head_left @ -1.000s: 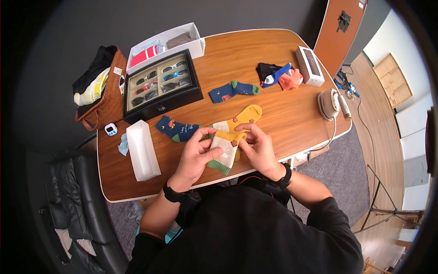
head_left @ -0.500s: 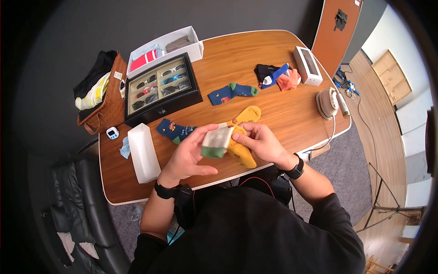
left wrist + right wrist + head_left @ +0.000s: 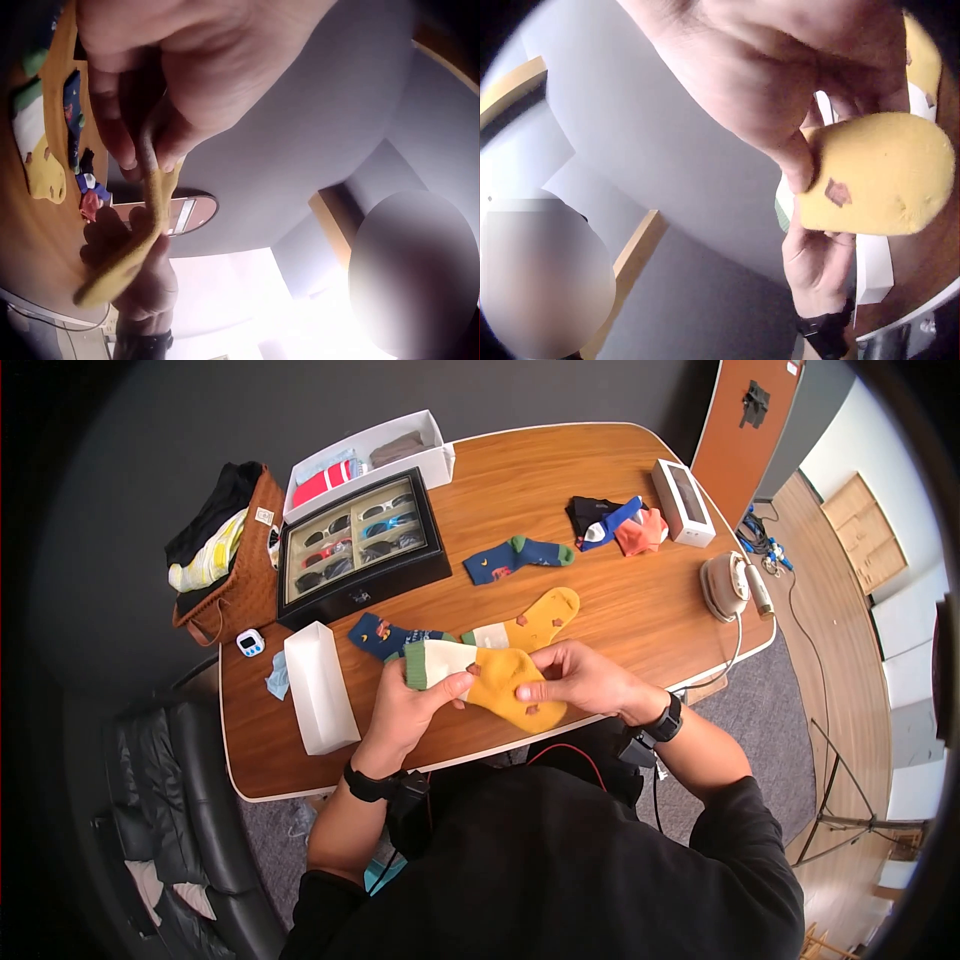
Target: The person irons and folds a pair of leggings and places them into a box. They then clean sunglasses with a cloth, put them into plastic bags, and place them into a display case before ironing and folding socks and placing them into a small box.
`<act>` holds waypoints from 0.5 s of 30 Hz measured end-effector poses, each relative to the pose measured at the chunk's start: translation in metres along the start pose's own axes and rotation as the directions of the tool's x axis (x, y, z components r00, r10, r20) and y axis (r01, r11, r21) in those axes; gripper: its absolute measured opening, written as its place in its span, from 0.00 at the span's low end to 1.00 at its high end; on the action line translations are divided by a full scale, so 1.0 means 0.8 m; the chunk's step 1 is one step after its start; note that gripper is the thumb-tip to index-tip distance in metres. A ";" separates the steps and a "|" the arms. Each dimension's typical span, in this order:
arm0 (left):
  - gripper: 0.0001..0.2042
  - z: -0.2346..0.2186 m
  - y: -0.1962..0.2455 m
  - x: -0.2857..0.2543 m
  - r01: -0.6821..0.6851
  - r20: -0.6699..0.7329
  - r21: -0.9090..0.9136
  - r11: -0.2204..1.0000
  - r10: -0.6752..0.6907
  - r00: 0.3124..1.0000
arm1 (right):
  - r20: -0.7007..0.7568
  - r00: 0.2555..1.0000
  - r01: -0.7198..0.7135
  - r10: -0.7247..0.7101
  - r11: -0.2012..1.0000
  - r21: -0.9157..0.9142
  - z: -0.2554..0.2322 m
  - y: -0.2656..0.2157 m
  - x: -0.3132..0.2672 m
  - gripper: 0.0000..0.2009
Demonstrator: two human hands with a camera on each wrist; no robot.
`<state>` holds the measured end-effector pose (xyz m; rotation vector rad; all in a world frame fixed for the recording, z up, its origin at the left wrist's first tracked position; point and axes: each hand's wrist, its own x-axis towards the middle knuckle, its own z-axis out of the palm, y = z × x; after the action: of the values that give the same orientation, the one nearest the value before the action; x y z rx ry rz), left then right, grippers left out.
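Note:
A yellow, white and green-cuffed sock (image 3: 500,678) with small brown patches is held up over the table's near edge. My left hand (image 3: 398,710) pinches its white part beside the green cuff, thumb on top. At the yellow foot end, my right hand (image 3: 585,678) pinches it between thumb and fingers. Edge-on in the left wrist view, the sock (image 3: 124,268) looks flat and thin; its yellow toe (image 3: 900,172) faces the right wrist camera. A matching yellow sock (image 3: 548,622) lies just beyond the hands, beside a navy sock (image 3: 375,633) partly hidden by the left hand.
Another navy sock (image 3: 515,560) lies farther back, near a pile of small socks (image 3: 630,525). A white tray (image 3: 320,690) stands at left, by a timer (image 3: 250,642). Behind are a sunglasses case (image 3: 365,545), white box (image 3: 440,458) and wicker basket (image 3: 235,575). An iron (image 3: 722,588) sits right.
The sock, folded over with its yellow part bunched earlier, has been turned and spread out sideways. The left hand loosened, then took hold near the cuff; the right hand moved to the yellow foot.

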<state>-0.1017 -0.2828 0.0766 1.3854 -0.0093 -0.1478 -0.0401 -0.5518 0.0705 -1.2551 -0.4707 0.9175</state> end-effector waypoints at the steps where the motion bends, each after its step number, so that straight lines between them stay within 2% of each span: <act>1: 0.14 -0.001 0.001 -0.003 0.002 -0.001 0.000 1.000 -0.002 1.000 | -0.027 1.000 0.011 -0.012 0.999 -0.045 -0.004 0.006 0.001 0.16; 2: 0.14 -0.002 0.004 -0.005 0.028 -0.006 -0.012 1.000 -0.028 1.000 | -0.027 1.000 0.011 -0.012 0.999 -0.044 -0.008 0.012 0.002 0.16; 4: 0.14 -0.013 0.005 -0.004 0.054 -0.009 -0.022 0.998 -0.054 0.998 | -0.097 0.993 0.044 -0.066 0.975 -0.218 -0.011 0.017 0.004 0.14; 6: 0.20 -0.033 0.002 0.000 0.123 0.156 -0.001 0.992 -0.121 0.980 | -0.083 0.995 0.028 -0.053 0.959 -0.282 -0.005 0.008 -0.001 0.14; 7: 0.20 -0.034 0.006 0.003 0.124 0.153 -0.001 0.992 -0.123 0.981 | -0.067 0.997 0.014 -0.039 0.938 -0.347 -0.001 0.003 -0.002 0.13; 9: 0.17 -0.034 0.017 0.007 0.184 0.202 0.130 0.974 -0.208 0.957 | -0.071 0.997 0.007 -0.031 0.950 -0.311 0.004 0.002 -0.001 0.13; 10: 0.17 -0.034 0.015 0.007 0.182 0.201 0.131 0.975 -0.206 0.958 | -0.079 0.997 0.001 -0.024 0.961 -0.276 0.006 0.001 0.001 0.12; 12: 0.13 -0.034 0.007 0.007 0.187 0.145 0.206 0.960 -0.219 0.965 | -0.117 0.992 0.007 -0.038 0.967 -0.255 0.009 0.000 0.003 0.12; 15: 0.12 -0.034 -0.001 0.003 0.193 0.124 0.125 0.973 -0.208 0.970 | -0.204 0.976 0.031 -0.073 0.978 -0.205 0.013 0.005 0.002 0.11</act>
<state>-0.0968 -0.2567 0.0703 1.4847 0.0093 -0.4166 -0.0483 -0.5443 0.0690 -1.4993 -0.4331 0.6950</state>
